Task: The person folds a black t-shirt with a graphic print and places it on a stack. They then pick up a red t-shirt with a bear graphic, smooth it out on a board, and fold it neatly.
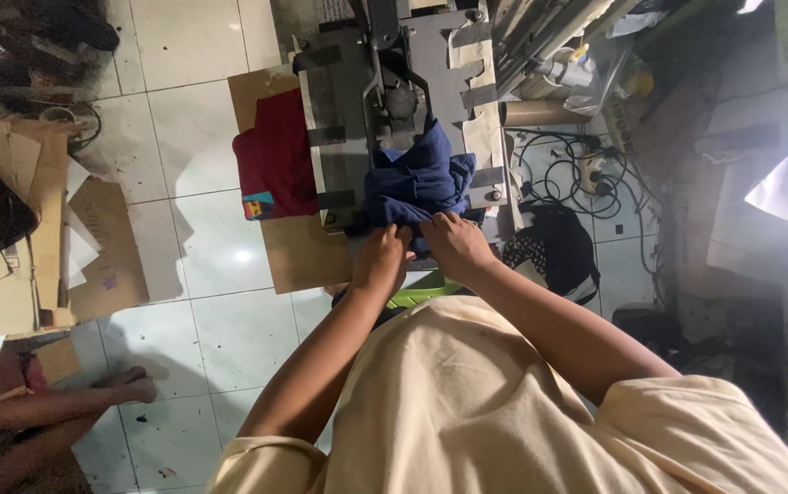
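Nearest the viewer, the left hand (381, 259) and the right hand (456, 245) lie side by side, almost touching, both closed on the near edge of a bunched navy blue garment (417, 178). The garment rises just beyond the fingertips, heaped on the grey plate of a press machine (343, 119), whose dark arm (392, 64) stands over it further on. Just under the wrists a green edge (426, 293) shows. Left of the left hand, a dark red garment (277, 160) lies on a brown cardboard sheet (298, 252) on the white tiled floor (202, 274). Right of the right hand, black cables (568, 178) tangle around a power strip (592, 169).
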